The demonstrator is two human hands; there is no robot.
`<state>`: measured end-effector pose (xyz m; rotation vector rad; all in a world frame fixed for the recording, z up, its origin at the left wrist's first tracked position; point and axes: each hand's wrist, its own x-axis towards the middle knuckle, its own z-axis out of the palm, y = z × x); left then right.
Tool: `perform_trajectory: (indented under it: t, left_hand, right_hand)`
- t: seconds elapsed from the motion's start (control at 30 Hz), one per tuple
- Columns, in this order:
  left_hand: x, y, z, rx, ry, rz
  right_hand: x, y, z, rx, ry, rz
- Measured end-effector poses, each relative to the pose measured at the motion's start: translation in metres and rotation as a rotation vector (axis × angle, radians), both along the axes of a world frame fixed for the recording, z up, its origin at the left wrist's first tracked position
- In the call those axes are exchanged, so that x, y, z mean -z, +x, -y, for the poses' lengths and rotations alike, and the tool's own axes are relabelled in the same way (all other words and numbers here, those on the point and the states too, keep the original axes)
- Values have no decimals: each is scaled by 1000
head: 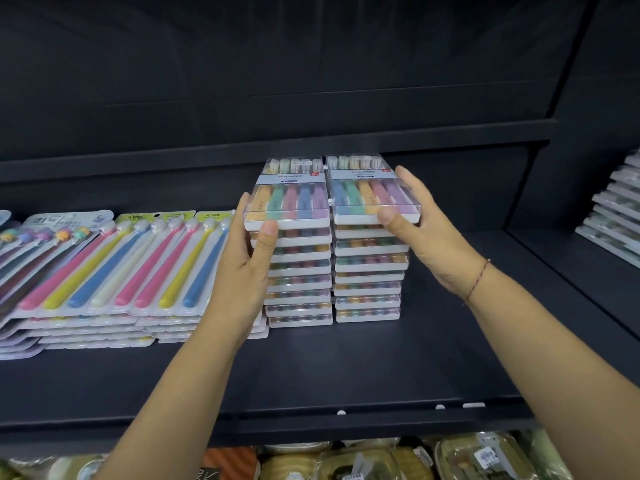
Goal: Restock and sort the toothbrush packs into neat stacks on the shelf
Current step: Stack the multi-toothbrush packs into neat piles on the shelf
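Black shelf (346, 368) w/ dark back panel (138, 188); hands (242, 268) (429, 237) grip 2 pack stacks (298, 278) (367, 271).

Two stacks of clear-boxed toothbrush packs, left stack (297, 271) and right stack (369, 268), stand side by side, seemingly touching, on the black shelf (346, 368); flatter carded packs (114, 271) lie piled to their left.

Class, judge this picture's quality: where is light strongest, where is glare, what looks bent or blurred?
Head view: brightest on the shelf floor before the stacks, back wall nearly black; pale glare on the clear lids of the left top pack, gripped by the left hand, and right top pack, gripped by the right hand; shelf edges bow from the wide lens; packaged goods below look blurred.
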<state>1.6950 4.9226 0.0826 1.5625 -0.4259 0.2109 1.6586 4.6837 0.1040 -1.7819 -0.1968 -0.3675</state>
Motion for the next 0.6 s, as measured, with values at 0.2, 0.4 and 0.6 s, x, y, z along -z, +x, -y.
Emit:
perform_trajectory:
  t: [0.2, 0.4, 0.6]
  left_hand:
    - [-3, -5, 4, -46, 24, 6]
    - [0, -4, 2, -28, 24, 0]
    - [-1, -5, 4, -60, 6, 7]
  right_hand:
    - [2, -3, -10, 81, 31, 26]
    - [0, -8, -13, 93, 29, 22]
    - [3, -7, -14, 103, 14, 16]
